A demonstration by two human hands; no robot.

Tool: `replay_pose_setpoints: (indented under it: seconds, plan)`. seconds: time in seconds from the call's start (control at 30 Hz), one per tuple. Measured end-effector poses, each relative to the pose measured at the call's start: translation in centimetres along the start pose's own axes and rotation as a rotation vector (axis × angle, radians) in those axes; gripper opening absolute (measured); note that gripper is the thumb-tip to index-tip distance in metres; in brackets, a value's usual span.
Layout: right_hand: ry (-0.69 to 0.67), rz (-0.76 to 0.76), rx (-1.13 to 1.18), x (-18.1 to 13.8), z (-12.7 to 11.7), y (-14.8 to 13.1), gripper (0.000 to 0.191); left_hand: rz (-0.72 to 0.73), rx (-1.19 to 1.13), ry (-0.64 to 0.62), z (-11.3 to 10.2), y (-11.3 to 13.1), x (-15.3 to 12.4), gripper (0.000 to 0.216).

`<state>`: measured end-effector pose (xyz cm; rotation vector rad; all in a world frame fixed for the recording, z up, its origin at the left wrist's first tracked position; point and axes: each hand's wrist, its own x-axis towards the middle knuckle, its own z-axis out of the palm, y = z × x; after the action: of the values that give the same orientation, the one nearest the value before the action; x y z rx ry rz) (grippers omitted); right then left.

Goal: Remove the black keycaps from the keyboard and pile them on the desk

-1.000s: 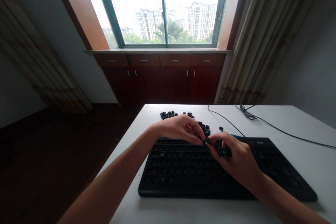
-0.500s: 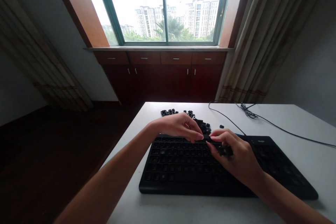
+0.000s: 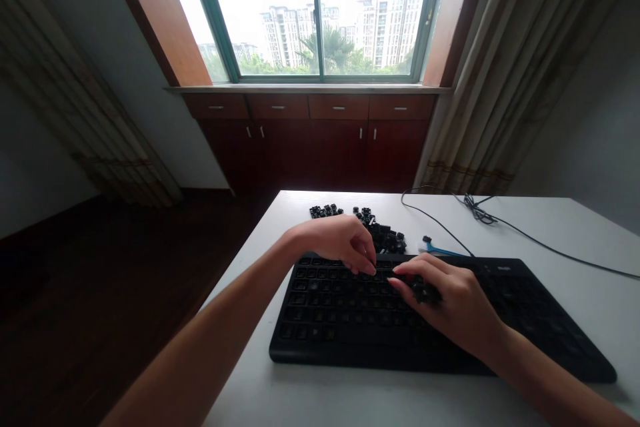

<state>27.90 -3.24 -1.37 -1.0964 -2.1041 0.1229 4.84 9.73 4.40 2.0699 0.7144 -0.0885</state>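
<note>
A black keyboard [image 3: 350, 337] lies across the white table, its keys looking like bare sockets over most of the left part. My left hand [image 3: 345, 247] hangs over the upper rows with thumb and fingers pinched together; whatever is between the tips is too small to make out. Close to its right, my right hand [image 3: 455, 293] rests over the middle of the keyboard. Its curled fingers keep a few dark keycaps [image 3: 425, 291] in the palm, while thumb and index tips stand slightly apart. Behind the keyboard lies a pile of loose black keycaps [image 3: 387, 238], partly hidden by my left hand.
A thin blue-handled tool with a pale end [image 3: 445, 251] lies behind the keyboard, a single black keycap [image 3: 427, 239] beside it. The keyboard's cable [image 3: 540, 238] runs over the table [image 3: 575, 227] to the right. Cabinets [image 3: 310, 147] stand beneath the window.
My hands have drawn apart a little, the left moving left and slightly down. The blue-handled tool shows more now. The view has shifted slightly.
</note>
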Motion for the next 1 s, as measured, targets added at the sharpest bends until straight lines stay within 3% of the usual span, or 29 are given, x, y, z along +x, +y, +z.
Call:
replay_pose_setpoints:
  seconds: [0.43,0.63,1.0]
  plan:
    - [-0.064,0.009,-0.003,-0.2,0.1,0.3,0.026,0.074,0.173,0.003,-0.5,-0.1,-0.1,0.029]
    - [-0.053,0.001,-0.010,-0.1,0.1,0.3,0.027,0.026,0.224,0.046,-0.3,0.6,-0.3,0.036]
    - [0.029,-0.049,0.012,-0.1,0.2,-0.1,0.028,0.222,-0.027,0.092,0.5,2.2,-0.4,0.029]
